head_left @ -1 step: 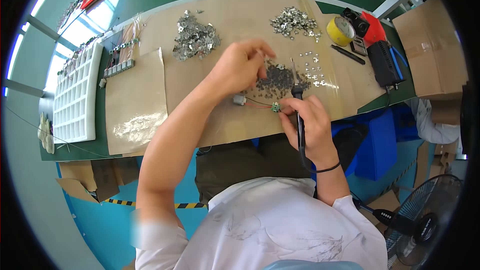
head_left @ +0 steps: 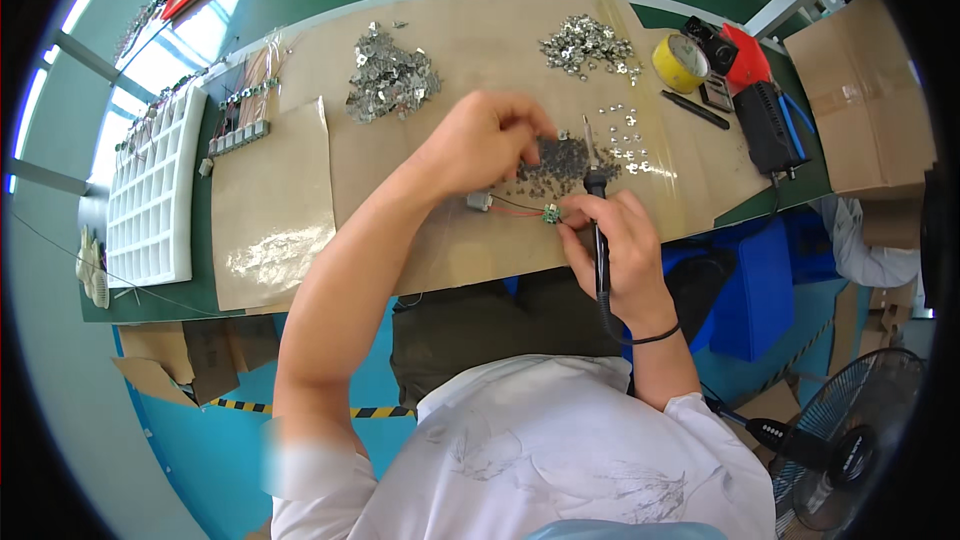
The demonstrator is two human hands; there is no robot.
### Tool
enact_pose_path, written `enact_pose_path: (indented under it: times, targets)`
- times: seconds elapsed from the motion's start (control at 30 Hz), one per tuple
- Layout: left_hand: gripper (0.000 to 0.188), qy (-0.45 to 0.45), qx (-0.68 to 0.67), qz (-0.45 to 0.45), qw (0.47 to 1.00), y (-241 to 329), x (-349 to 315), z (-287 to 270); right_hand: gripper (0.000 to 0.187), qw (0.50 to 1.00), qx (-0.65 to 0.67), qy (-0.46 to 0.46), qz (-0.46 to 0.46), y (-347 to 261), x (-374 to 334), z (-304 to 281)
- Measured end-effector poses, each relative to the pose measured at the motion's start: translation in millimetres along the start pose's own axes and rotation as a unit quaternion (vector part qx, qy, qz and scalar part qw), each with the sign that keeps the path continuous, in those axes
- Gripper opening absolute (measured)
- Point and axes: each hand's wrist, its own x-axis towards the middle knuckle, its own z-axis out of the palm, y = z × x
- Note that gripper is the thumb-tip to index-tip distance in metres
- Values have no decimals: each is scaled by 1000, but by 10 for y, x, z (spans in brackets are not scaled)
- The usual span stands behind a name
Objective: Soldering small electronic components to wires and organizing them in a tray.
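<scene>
My right hand [head_left: 622, 240] grips a black-handled soldering iron [head_left: 595, 185], its tip pointing away from me. Between that hand's thumb and fingertips sits a small green circuit board [head_left: 551, 213]. Red and black wires run from the board to a small whitish-grey block [head_left: 479, 201] on the table. Over the left side of a pile of small dark parts [head_left: 560, 166] hovers my left hand [head_left: 490, 140]. Its index finger and thumb are bent but apart, and I see nothing between them. Part of the pile is hidden under that hand.
Silvery metal pieces [head_left: 390, 75] are heaped at back left, with another heap [head_left: 588, 45] at back right. Small bright parts [head_left: 630, 145] lie right of the iron. Farther right are yellow tape [head_left: 681, 63] and a black device [head_left: 770, 130]. A white compartment tray [head_left: 155, 190] stands left.
My left hand has shifted slightly right, and its index finger is bent further down toward the dark pile. My right hand, the iron and the board stay in place.
</scene>
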Motion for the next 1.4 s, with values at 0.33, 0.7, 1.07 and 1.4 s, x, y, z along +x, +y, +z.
enact_pose_path:
  times: [0.33,0.7,1.07,1.4]
  targets:
    - [22,-117,228,155,954,-106,-58,158,44,999,3,36,3,50,-12,28]
    - [18,-101,139,125,977,-59,-56,109,42,996,46,69,30,159,-13,89]
    - [18,-79,100,76,989,-68,-24,95,41,990,92,85,71,341,124,163]
    - [18,100,223,72,967,-105,31,186,42,997,45,57,5,208,151,173]
